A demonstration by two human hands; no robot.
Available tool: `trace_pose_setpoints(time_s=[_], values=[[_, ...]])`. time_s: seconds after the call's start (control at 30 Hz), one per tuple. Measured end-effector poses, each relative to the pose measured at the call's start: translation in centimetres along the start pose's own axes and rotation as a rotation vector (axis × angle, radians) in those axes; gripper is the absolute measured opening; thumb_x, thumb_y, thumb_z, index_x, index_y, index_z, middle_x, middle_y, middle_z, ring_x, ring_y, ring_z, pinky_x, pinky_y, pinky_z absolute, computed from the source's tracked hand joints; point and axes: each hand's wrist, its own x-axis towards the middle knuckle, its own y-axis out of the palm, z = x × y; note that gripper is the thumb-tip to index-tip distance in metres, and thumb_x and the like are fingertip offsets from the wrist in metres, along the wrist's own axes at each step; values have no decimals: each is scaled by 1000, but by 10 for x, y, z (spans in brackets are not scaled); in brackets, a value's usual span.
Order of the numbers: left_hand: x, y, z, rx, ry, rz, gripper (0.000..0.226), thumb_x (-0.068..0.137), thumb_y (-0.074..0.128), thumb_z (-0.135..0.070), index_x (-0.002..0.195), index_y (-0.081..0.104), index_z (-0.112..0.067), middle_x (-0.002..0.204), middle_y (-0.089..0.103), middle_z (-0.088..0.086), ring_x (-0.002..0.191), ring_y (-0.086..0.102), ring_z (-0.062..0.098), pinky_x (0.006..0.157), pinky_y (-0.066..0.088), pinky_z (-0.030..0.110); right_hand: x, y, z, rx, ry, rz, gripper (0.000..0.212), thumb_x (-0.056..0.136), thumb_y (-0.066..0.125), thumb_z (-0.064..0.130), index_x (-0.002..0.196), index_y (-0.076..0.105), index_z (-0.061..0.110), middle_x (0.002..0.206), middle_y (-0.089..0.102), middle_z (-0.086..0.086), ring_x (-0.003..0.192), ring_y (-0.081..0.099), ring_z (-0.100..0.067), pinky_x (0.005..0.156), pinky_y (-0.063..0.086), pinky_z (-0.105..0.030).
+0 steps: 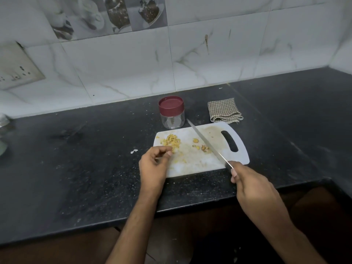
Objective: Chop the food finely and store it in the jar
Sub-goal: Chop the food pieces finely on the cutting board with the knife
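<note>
A white cutting board [192,164] lies on the black counter. A heap of finely chopped yellow food [171,142] sits at its left end, and a few larger pieces [204,148] lie near the middle. My right hand [251,189] grips the handle of a long knife [204,141], whose blade slants across the board beside the larger pieces. My left hand [154,164] hovers at the board's left edge with fingers curled toward the thumb; whether it pinches any food is unclear. A clear jar [172,119] with a maroon lid on stands just behind the board.
A folded checked cloth [224,111] lies behind the board's right end. The black counter [85,168] meets a tiled wall at the back and turns a corner on the right. A switch plate [17,69] is on the left wall. A glass object [3,130] stands far left.
</note>
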Motion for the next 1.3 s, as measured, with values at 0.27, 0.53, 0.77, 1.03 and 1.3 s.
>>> trace_pose_setpoints(time_s=[0.27, 0.53, 0.77, 1.03, 1.3], values=[[-1, 2, -4, 79, 52, -9, 12, 94, 73, -32, 100, 81, -25, 97, 76, -13, 97, 67, -3, 88, 54, 24, 2, 4, 12, 19, 14, 80, 28, 105, 35, 40, 127, 51, 45, 96, 62, 19, 89, 59, -5, 76, 51, -38], [3, 5, 4, 243, 126, 83, 20, 87, 78, -28, 105, 76, -38, 100, 67, -23, 102, 58, 5, 100, 48, 51, 1, 0, 21, 18, 14, 92, 32, 104, 33, 45, 131, 51, 45, 102, 62, 24, 94, 58, -3, 79, 49, -36], [3, 10, -6, 610, 124, 182, 22, 87, 75, -49, 105, 77, -37, 106, 52, -17, 108, 42, 1, 93, 25, 33, -2, -1, 21, 29, 26, 122, 34, 103, 31, 49, 131, 50, 46, 105, 61, 24, 97, 59, -2, 81, 49, -36], [1, 13, -8, 650, 191, 189, 10, 88, 75, -42, 91, 75, -33, 98, 52, -17, 102, 42, 4, 86, 22, 32, -3, 2, 22, 21, 17, 141, 34, 104, 33, 48, 133, 51, 45, 106, 62, 24, 98, 58, -1, 81, 48, -33], [0, 19, -10, 789, 262, 181, 13, 104, 50, -36, 93, 54, -29, 101, 54, -11, 98, 45, 13, 84, 25, 35, -5, 0, 22, 29, 13, 152, 33, 105, 33, 46, 132, 52, 44, 103, 61, 24, 97, 58, -1, 79, 46, -31]])
